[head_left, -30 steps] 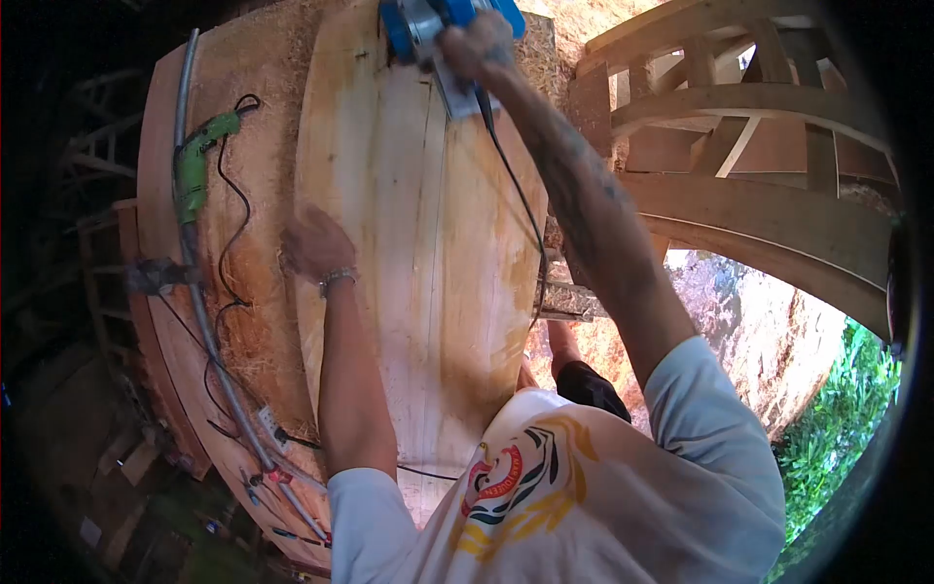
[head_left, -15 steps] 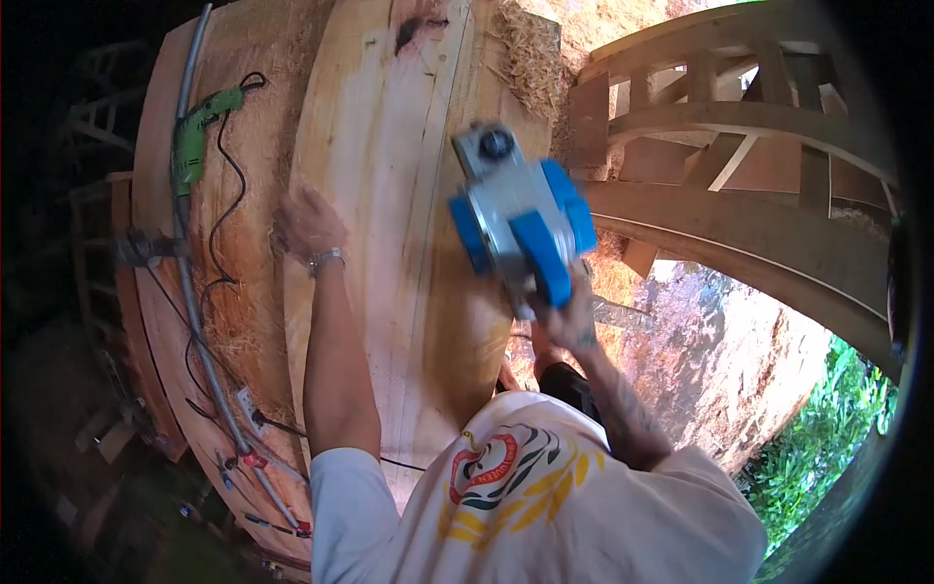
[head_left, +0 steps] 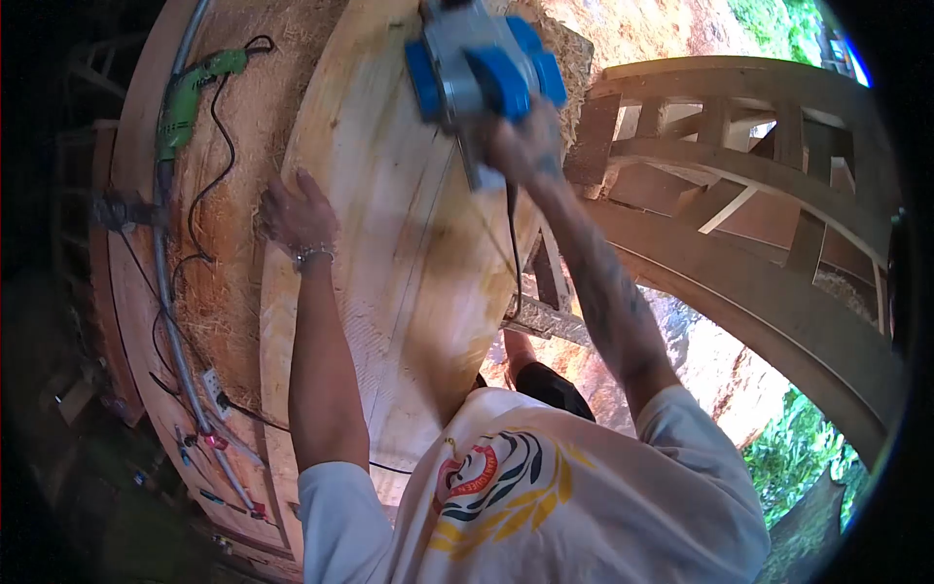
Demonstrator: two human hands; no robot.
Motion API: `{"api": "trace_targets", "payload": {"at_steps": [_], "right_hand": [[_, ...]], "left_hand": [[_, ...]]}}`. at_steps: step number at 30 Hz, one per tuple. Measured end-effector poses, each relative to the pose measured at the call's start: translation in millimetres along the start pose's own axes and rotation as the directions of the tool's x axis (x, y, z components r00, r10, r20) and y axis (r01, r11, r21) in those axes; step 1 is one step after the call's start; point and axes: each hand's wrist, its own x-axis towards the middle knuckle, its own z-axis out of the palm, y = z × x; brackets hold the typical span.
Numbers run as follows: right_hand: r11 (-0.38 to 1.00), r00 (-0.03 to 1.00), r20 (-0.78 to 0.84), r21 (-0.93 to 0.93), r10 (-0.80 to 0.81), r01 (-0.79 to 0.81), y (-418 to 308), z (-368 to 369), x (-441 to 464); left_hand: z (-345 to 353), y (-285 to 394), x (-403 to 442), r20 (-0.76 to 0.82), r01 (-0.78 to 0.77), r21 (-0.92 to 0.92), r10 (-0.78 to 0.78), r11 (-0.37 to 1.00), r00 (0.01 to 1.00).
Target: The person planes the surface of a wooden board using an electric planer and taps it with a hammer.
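My right hand (head_left: 525,141) is wrapped round the rear handle of a blue and silver electric planer (head_left: 477,63), which is over the far part of a wide wooden board (head_left: 379,195). A dark cord (head_left: 514,229) trails from the tool towards me. At the board's left edge rests my left hand (head_left: 299,214), its fingers spread and holding nothing. Motion blurs the right fingers a little. Whether the planer's sole touches the wood cannot be made out.
Left of the board, a green power drill (head_left: 185,107) lies beside a long metal pipe clamp (head_left: 167,243) on the shaving-covered bench (head_left: 233,146). A white socket strip (head_left: 215,391) sits nearer me. Curved wooden frames (head_left: 739,243) stand at the right.
My right hand has carried the planer forward and to the left, from the board's right side onto its far part. My left hand stays near the left edge.
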Motion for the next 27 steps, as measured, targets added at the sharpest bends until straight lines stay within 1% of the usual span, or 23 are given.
{"api": "trace_targets", "payload": {"at_steps": [1,2,3,4,5,6,8,9,10,11,12,13,14,16,17,18,20,21,23,25,27], "right_hand": [[0.991,0.989,-0.065,-0.049,-0.129,0.126,20,16,39],[0.963,0.958,-0.129,-0.115,-0.256,0.242,39,31,77],[0.965,0.963,-0.125,-0.141,-0.241,0.223,31,31,96],[0.965,0.967,-0.121,-0.167,-0.225,0.204,24,31,115],[0.973,0.981,-0.153,-0.215,-0.12,0.085,9,27,126],[0.978,0.991,-0.109,-0.201,-0.077,0.054,5,23,127],[0.985,1.0,-0.027,-0.175,-0.007,0.002,3,15,133],[0.986,0.999,-0.044,-0.165,-0.017,0.01,15,19,132],[0.984,0.989,0.023,-0.1,-0.145,0.146,9,8,102],[0.96,0.958,0.083,-0.029,-0.274,0.277,4,-8,71],[0.912,0.912,0.007,-0.005,-0.411,0.411,42,4,58],[0.89,0.877,-0.15,-0.111,-0.456,0.443,62,11,22],[0.939,0.925,-0.179,0.016,-0.335,0.343,45,-8,-27],[0.979,0.993,0.0,0.169,-0.119,0.117,49,-34,-112],[0.977,0.996,0.089,0.214,-0.007,-0.013,51,-47,-154],[0.968,0.988,0.138,0.231,0.065,-0.096,64,-54,-193],[0.951,0.957,0.199,0.186,0.21,-0.248,56,-70,-242],[0.94,0.949,0.218,0.206,0.228,-0.273,51,-73,-241],[0.912,0.926,0.261,0.237,0.271,-0.334,40,-79,-238],[0.981,0.978,0.156,0.113,0.141,-0.159,66,-58,-224],[0.983,0.985,0.134,0.139,0.105,-0.124,59,-46,-180]], "left_hand": [[2,-2,-1,-0.025,-0.001,-0.004,0.001,1.0,1.0],[7,-3,2,-0.051,-0.004,-0.009,0.004,1.0,0.999],[10,-6,0,-0.073,-0.007,-0.01,0.007,1.0,0.997],[10,-5,2,-0.051,0.003,-0.015,-0.003,1.0,0.999],[5,-2,4,-0.03,0.01,-0.02,-0.01,1.0,0.999],[3,-1,2,-0.004,0.012,-0.024,-0.012,1.0,1.0],[0,2,-2,-0.016,0.016,-0.024,-0.017,1.0,1.0],[-2,3,0,-0.025,0.013,-0.024,-0.014,1.0,1.0],[2,-1,3,-0.051,0.005,-0.018,-0.006,1.0,0.999],[11,-7,5,-0.075,0.0,-0.014,-0.001,1.0,0.997],[16,-8,4,-0.092,-0.003,-0.009,0.002,1.0,0.996],[14,-5,4,-0.08,0.007,-0.024,-0.009,1.0,0.997],[10,-3,2,-0.067,0.018,-0.038,-0.02,0.999,0.998],[4,1,3,-0.037,0.042,-0.039,-0.044,0.998,0.998],[2,3,2,-0.014,0.057,-0.028,-0.057,0.998,0.998],[0,4,2,0.009,0.072,-0.017,-0.072,0.997,0.997],[1,2,1,-0.024,0.044,-0.014,-0.044,0.999,0.999],[3,2,2,-0.039,0.031,-0.014,-0.032,0.999,0.999],[2,1,1,-0.02,0.027,-0.029,-0.028,0.999,0.999],[7,-1,5,-0.048,0.009,-0.029,-0.01,1.0,0.999],[16,-11,2,-0.094,-0.02,-0.003,0.019,1.0,0.995]]}}
